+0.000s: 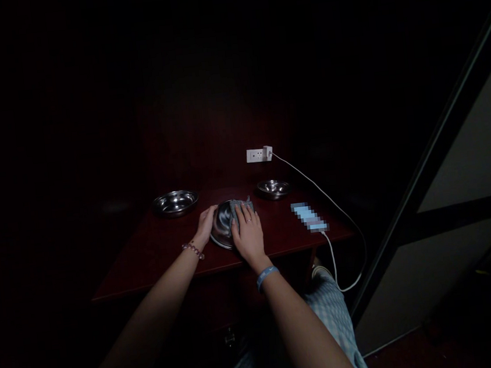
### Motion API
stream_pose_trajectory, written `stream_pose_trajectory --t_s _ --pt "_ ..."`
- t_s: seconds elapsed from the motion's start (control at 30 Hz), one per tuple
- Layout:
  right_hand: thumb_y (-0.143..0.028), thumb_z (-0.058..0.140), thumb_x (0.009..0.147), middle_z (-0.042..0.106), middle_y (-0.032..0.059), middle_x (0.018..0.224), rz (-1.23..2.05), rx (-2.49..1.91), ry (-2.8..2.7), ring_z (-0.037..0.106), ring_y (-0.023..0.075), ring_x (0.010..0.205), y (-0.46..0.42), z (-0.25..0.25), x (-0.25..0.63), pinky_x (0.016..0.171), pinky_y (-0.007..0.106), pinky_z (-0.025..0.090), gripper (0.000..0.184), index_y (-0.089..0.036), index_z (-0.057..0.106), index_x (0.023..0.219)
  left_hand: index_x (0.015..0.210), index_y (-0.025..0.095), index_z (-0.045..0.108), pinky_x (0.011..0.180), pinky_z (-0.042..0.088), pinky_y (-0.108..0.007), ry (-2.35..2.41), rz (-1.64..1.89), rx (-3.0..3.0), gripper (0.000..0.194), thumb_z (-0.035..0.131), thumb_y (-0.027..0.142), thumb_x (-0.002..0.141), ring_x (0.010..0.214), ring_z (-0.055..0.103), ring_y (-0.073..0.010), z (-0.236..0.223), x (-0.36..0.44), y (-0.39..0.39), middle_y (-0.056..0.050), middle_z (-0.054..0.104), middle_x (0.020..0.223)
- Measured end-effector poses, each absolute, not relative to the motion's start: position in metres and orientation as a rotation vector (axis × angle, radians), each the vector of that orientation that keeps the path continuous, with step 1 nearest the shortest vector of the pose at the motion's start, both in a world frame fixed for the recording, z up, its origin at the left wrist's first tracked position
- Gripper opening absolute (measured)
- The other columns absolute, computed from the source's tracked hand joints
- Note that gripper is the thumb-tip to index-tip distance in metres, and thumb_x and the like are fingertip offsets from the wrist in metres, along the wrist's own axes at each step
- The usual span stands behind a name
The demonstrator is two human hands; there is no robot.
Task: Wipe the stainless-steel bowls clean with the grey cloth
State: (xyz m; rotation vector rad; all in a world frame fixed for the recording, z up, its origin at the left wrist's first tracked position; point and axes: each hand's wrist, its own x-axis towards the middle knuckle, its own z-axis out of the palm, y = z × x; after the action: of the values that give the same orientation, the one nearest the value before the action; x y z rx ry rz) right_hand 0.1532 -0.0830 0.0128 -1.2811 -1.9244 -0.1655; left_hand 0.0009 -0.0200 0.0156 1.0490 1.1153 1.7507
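Note:
A shiny metal bowl (221, 226) sits tilted or upside down near the front edge of the dark red table, its rounded outside showing. At its left rim, my left hand (206, 225) grips the bowl. My right hand (247, 230) presses a grey cloth (236, 209) against the bowl's right side, fingers laid over the fabric. Part of the bowl is hidden under the cloth and the right hand.
Another metal bowl (176, 203) stands at the back left of the table (148, 258), and a smaller one (273, 189) at the back right. A blurred-out phone (309, 217) lies at right; its white cable (333, 257) loops past the edge to a wall socket (255, 155).

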Motion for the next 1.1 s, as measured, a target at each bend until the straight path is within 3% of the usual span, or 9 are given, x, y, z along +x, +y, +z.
stream_pose_trajectory --t_s 0.6,0.93,1.1 --pt "-0.03 0.038 0.108 0.052 0.0146 0.161 -0.196 -1.281 -1.92 0.043 0.0282 0.152 -0.079 0.009 0.153 0.126 0.048 0.031 0.053 -0.015 0.051 0.156 0.067 0.021 0.065 0.071 0.047 -0.031 1.182 1.731 1.082 0.031 0.069 0.051 0.074 0.071 0.062 -0.0214 0.011 0.0 -0.016 -0.003 0.068 0.067" --pt "-0.03 0.037 0.108 0.051 0.0147 0.162 -0.183 -1.265 -1.929 0.042 0.0289 0.152 -0.08 0.008 0.153 0.127 0.05 0.03 0.053 -0.014 0.051 0.156 0.066 0.019 0.069 0.073 0.048 -0.031 1.194 1.737 1.058 0.017 0.063 0.033 0.073 0.07 0.061 -0.0195 0.008 -0.003 -0.01 -0.002 0.07 0.069" --pt "-0.029 0.039 0.107 0.051 0.0144 0.162 -0.197 -1.27 -1.928 0.043 0.0286 0.152 -0.079 0.006 0.152 0.127 0.049 0.03 0.052 -0.015 0.051 0.156 0.066 0.019 0.07 0.078 0.049 -0.033 1.199 1.75 1.06 0.017 0.065 0.034 0.072 0.073 0.063 -0.0214 0.007 -0.004 -0.007 -0.003 0.071 0.068"
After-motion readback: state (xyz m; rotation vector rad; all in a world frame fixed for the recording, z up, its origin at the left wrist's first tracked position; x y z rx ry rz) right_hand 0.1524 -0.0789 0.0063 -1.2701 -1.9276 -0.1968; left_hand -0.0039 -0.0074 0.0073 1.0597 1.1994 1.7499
